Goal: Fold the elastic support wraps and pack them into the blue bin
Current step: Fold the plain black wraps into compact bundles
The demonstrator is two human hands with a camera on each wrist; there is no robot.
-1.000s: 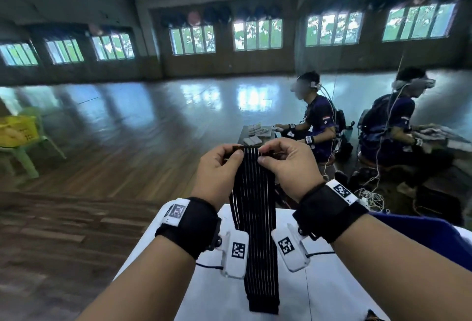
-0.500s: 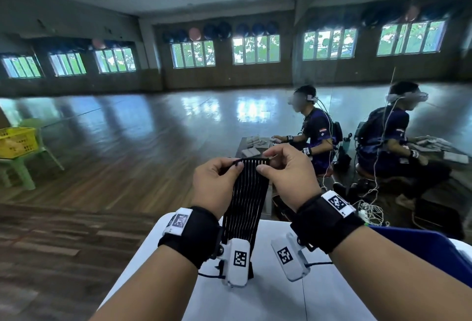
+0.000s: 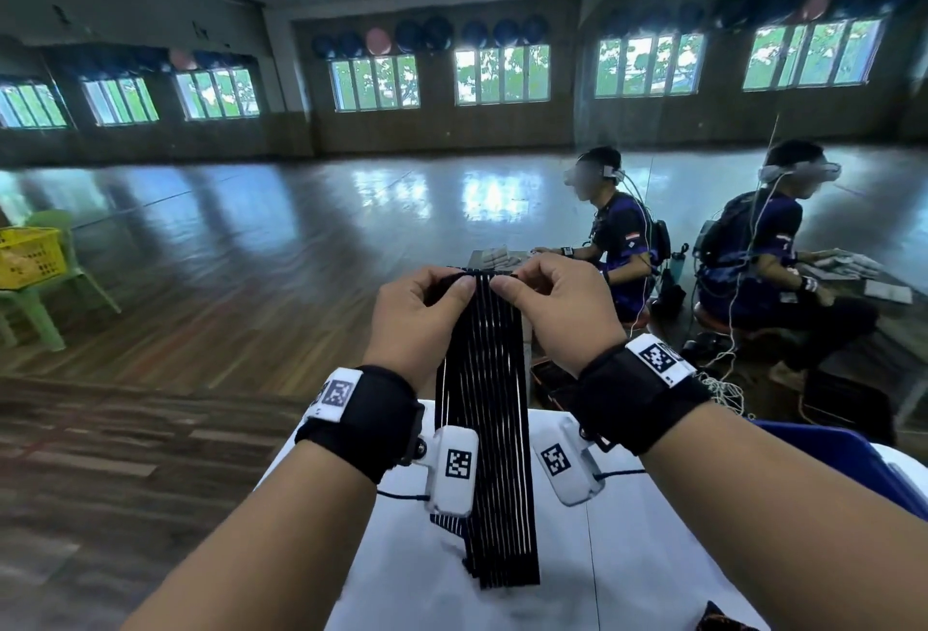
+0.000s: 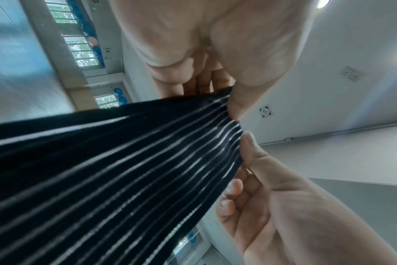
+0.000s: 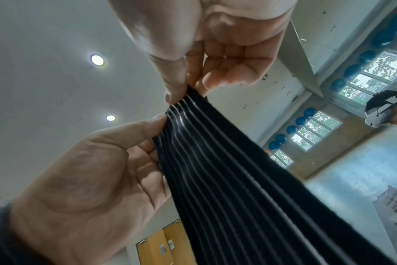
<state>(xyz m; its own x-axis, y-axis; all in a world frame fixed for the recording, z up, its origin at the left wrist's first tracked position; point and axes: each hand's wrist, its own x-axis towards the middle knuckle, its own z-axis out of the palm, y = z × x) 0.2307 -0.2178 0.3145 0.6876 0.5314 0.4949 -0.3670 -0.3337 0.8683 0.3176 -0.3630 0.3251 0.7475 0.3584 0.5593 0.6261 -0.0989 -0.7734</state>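
Note:
A black elastic wrap (image 3: 484, 429) with thin white stripes hangs upright from both hands, and its lower end reaches the white table (image 3: 401, 580). My left hand (image 3: 459, 286) pinches the left part of its top edge. My right hand (image 3: 502, 286) pinches the right part, close beside it. In the left wrist view, my left hand (image 4: 235, 107) holds the wrap (image 4: 125, 170) between thumb and fingers. In the right wrist view, my right hand (image 5: 181, 93) pinches the wrap (image 5: 238, 179) in the same way. A corner of the blue bin (image 3: 853, 459) shows behind my right forearm.
A dark object (image 3: 723, 623) lies at the table's near right edge. Two seated people (image 3: 622, 238) work at tables to the right. A yellow basket (image 3: 30, 258) sits on a green chair at far left. Wooden floor lies beyond.
Both hands keep pinching the top edge. Half a second ago the hanging part looked shorter; now it hangs long again, down to the table. The hands sit slightly higher in view.

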